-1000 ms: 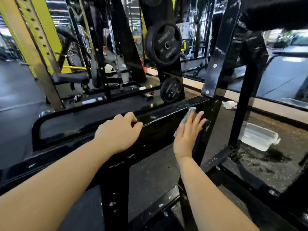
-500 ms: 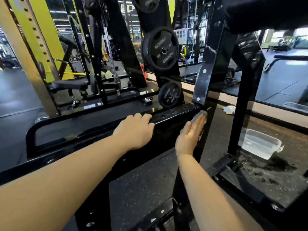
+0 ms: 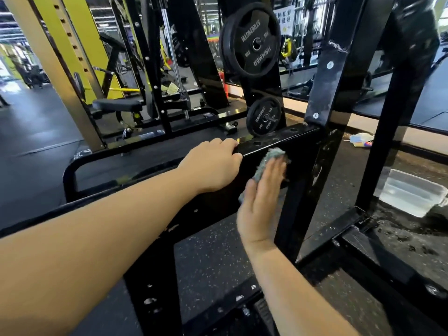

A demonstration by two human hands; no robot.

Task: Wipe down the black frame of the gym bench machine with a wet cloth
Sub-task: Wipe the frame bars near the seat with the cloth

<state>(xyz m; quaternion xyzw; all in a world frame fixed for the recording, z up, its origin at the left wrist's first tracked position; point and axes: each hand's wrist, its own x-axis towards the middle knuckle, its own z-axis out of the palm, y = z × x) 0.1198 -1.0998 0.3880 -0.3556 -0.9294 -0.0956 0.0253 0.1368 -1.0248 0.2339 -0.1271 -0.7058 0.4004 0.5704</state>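
The right hand [image 3: 263, 200] lies flat, fingers straight, pressing the grey-green wet cloth [image 3: 265, 163] against the near face of the black frame [image 3: 300, 144], so the whole palm spreads pressure. The left hand [image 3: 213, 163] curls over the crossbar's top edge just to the left, probably for bracing. A clear water tub [image 3: 412, 192] waits on the floor at right, seemingly for rinsing.

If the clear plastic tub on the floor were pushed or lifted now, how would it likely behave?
The clear tub looks thin-walled, so it would probably flex when gripped. It seems to hold water, so likely heavier than it looks and apt to slosh. The floor around it appears wet, so it might slide easily.
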